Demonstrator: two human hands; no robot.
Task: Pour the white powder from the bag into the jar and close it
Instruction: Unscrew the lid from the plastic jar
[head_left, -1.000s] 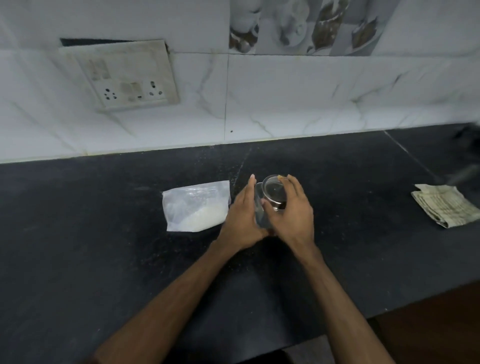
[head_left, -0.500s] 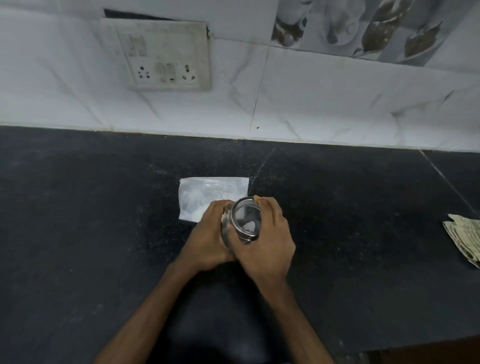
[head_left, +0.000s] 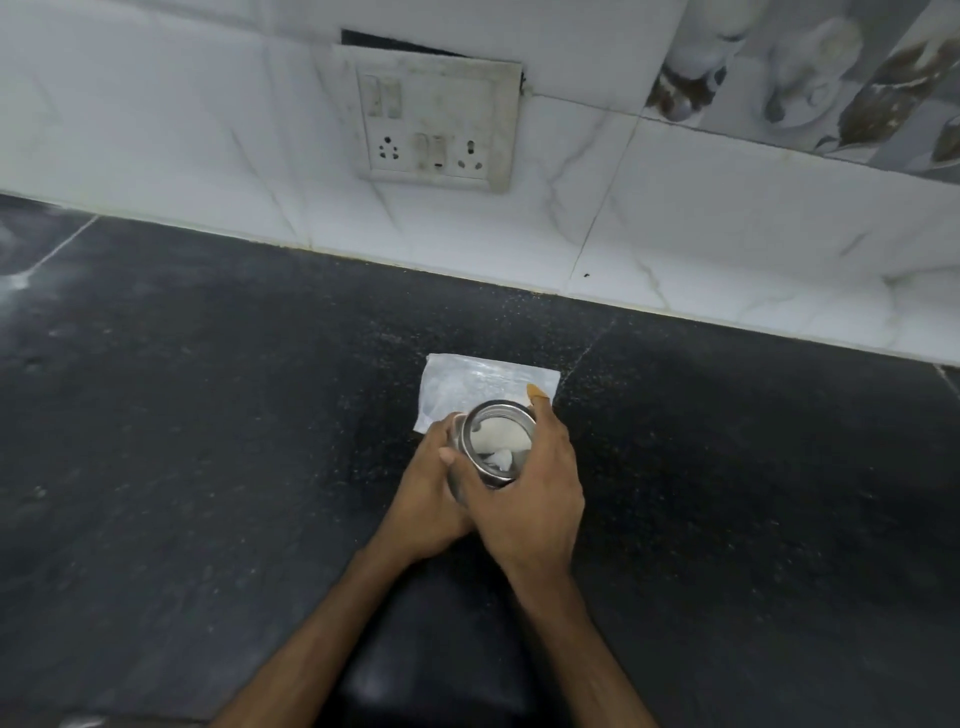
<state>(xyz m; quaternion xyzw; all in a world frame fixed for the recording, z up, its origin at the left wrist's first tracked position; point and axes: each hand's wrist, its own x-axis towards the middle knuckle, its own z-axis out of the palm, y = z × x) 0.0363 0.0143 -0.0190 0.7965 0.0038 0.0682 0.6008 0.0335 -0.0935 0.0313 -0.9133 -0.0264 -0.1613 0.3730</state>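
A small glass jar with a metal lid (head_left: 497, 441) stands on the black counter (head_left: 208, 441), and both hands wrap it. My left hand (head_left: 428, 499) grips the jar's body from the left. My right hand (head_left: 530, 499) curls over the lid's rim from the right. Through the lid's clear top a pale reflection or some white content shows; I cannot tell which. A clear plastic bag (head_left: 483, 382) holding white powder lies flat on the counter just behind the jar, its near part hidden by my hands.
A white tiled wall (head_left: 675, 223) rises behind the counter, with a switch and socket plate (head_left: 436, 124) set in it. Fine white dust speckles the counter around the bag. A glossy dark surface (head_left: 431, 675) shows between my forearms.
My view has swung left and downward, so the folded cloth at the right has left the frame. Both hands have closed more tightly around the jar, which now overlaps the bag.
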